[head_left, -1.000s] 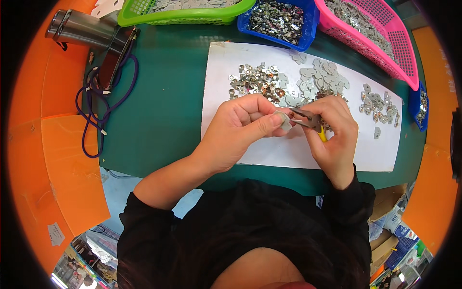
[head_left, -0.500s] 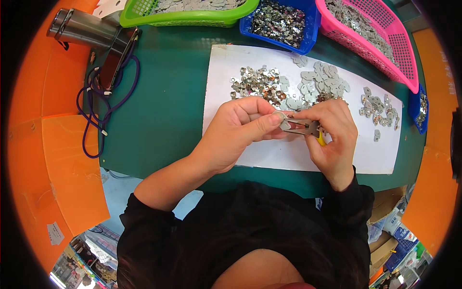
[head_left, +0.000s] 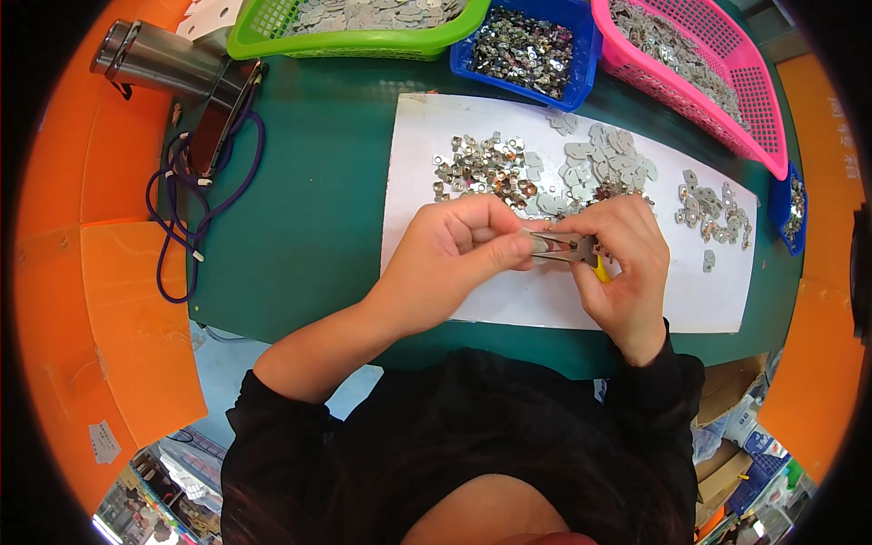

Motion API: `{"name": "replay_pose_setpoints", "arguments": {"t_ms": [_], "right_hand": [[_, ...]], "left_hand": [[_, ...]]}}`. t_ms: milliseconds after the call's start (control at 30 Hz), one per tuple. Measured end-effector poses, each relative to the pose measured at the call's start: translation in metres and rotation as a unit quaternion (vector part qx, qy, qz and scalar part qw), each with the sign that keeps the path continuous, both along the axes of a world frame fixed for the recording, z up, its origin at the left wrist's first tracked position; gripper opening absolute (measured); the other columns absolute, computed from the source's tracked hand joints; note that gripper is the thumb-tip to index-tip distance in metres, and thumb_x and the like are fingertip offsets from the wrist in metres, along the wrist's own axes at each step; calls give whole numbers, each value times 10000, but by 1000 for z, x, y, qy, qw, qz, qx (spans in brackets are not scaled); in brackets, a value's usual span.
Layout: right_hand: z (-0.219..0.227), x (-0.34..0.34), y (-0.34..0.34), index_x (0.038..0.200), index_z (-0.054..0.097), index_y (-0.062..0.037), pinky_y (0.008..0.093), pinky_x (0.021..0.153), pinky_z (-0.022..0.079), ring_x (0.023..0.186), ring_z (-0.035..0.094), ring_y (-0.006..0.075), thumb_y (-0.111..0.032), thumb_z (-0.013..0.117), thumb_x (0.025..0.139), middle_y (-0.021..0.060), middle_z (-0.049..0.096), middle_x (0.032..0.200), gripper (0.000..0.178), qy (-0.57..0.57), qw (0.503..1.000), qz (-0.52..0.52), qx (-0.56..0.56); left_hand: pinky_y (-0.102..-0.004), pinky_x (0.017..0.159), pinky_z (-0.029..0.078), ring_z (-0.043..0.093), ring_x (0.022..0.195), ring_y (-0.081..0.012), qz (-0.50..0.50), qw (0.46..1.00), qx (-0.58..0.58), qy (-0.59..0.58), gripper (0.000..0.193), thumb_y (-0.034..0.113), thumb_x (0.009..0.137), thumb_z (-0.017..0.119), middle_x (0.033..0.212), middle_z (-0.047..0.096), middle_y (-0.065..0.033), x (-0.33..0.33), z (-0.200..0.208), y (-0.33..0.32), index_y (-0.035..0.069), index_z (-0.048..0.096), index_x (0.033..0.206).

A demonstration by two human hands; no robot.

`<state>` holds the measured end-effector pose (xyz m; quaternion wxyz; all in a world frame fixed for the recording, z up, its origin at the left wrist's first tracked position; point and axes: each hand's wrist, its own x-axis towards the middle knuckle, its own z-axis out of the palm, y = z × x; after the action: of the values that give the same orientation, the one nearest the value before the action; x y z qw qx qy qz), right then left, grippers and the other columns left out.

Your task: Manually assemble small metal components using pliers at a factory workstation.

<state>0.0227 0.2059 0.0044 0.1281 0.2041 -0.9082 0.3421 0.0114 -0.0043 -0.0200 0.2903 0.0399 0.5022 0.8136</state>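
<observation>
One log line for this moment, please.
left hand: pinching grey piece | right hand: holding pliers, tips at piece | white sheet: metal bits, loose grey pieces

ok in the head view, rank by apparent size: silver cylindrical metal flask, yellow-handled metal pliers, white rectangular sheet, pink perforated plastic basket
1. White rectangular sheet
2. Pink perforated plastic basket
3. Silver cylindrical metal flask
4. Yellow-handled metal pliers, partly hidden by the right hand

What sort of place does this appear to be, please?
Probably a workshop, given a pink perforated plastic basket, a blue rectangular plastic tray of small shiny pieces, and yellow-handled metal pliers in the right hand.
</observation>
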Motion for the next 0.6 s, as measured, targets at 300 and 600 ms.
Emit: {"name": "replay_pose_setpoints", "arguments": {"t_ms": [300,600], "right_hand": [[6,5,16,902,682,-32,304,688,438,767,573,229,37,689,723,80,629,805,192,-34,997,-60,-28],[11,17,30,918,671,-21,314,628,419,694,535,206,-20,760,740,74,596,756,199,-61,987,-67,132]], "left_hand": [[-248,753,543,679,849,-130,81,994,-65,43,104,66,957,644,914,677,-70,-9,8,-3,-25,599,984],[-260,753,549,683,855,-148,81,994,-59,34,124,86,958,646,928,682,-86,-11,6,-5,-21,604,1007]]}}
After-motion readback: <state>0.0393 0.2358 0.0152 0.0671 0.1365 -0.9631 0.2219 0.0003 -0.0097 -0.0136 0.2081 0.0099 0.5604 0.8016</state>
